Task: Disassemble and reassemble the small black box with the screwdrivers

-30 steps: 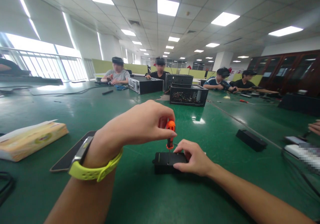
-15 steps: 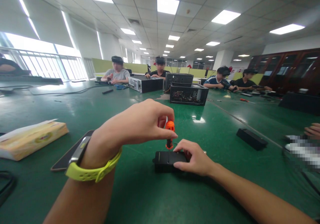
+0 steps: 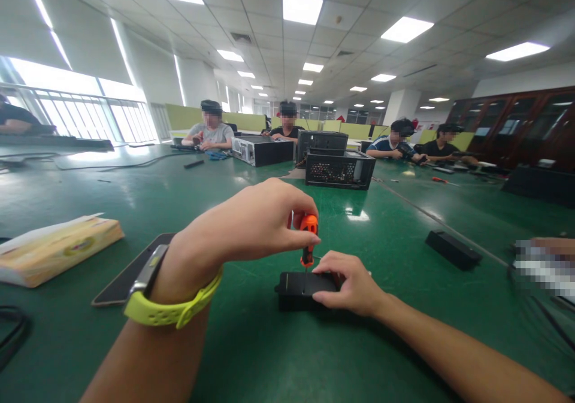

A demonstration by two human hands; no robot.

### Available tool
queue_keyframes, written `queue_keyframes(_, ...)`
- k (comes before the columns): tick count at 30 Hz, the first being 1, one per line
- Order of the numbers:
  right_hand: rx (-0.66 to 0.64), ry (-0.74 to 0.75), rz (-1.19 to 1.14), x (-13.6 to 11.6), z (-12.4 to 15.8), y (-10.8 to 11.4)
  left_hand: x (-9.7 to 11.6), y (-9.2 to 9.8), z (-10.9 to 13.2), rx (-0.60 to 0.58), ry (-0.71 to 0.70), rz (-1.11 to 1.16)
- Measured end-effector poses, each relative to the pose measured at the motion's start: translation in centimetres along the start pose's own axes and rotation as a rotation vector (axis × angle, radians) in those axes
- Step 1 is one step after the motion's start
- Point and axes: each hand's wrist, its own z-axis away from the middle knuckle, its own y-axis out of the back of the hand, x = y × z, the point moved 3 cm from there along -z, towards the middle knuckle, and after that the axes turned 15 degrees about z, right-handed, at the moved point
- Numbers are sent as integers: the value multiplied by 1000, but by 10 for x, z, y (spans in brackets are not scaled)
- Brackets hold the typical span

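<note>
An orange and black screwdriver (image 3: pixel 308 241) stands nearly upright in the fingers of my left hand (image 3: pixel 269 220), its shaft pointing down at the top of a small black box (image 3: pixel 294 292). Whether the tip sits in a screw is too small to make out. My right hand (image 3: pixel 353 283) grips the right end of the box, thumb on the near side and fingers over the top. The box lies flat on the green table (image 3: pixel 251 355). A yellow-green band with a metal tracker circles my left wrist.
A tissue pack (image 3: pixel 63 250) and a phone (image 3: pixel 121 277) lie at left. Another black box (image 3: pixel 451 249) rests at right, near a co-worker's hand. Computer cases (image 3: pixel 339 169) stand further back, with several people seated beyond.
My left hand and the screwdriver have shifted slightly to the right over the box. My right hand and the box stay put. The co-worker's hand at the right edge has moved.
</note>
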Motion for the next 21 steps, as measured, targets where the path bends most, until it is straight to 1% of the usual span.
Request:
queue_keyframes(7, 37, -14, -26, 0, 0, 0, 2, 1, 0, 6, 5, -13)
queue_keyframes(10, 31, -32, -45, 0, 0, 0, 2, 2, 0, 26, -17, -11)
queue_keyframes(13, 18, -43, -41, -1, 0, -1, 2, 1, 0, 21, -28, -7)
queue_keyframes(21, 29, -13, -8, -3, 0, -2, 4, 1, 1, 18, -37, -30)
